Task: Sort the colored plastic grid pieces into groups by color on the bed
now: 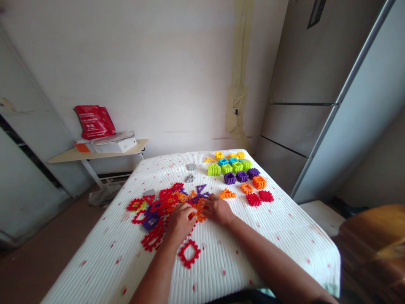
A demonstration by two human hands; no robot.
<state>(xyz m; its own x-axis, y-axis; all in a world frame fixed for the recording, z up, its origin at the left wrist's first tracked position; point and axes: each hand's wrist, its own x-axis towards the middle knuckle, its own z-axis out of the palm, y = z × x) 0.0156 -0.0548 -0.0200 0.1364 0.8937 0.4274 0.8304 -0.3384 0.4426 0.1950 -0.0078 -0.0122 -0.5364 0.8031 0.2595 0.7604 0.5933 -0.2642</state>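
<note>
Both hands are at the right edge of a loose heap of notched plastic building tiles (pixel 166 196) in red, orange and purple. My left hand (pixel 182 219) is closed, its fingertips pinched on a small orange tile (pixel 191 215) that is mostly hidden. Beside it, my right hand (pixel 219 210) has its fingers bent over orange tiles (pixel 200 207) at the edge of the pile; what it grips is hard to see. A red square frame tile (pixel 189 253) lies apart, nearer to me. Orange tiles (pixel 228 194) lie just beyond my right hand.
Colour-sorted stacks stand at the back right: yellow (pixel 219 155), blue (pixel 233 160), green (pixel 214 170), purple (pixel 230 178), orange (pixel 259 182) and red (pixel 254 199). Grey tiles (pixel 191 167) lie behind the heap. A side table (pixel 66 157) holds red packets (pixel 93 121); a fridge (pixel 303 93) stands right.
</note>
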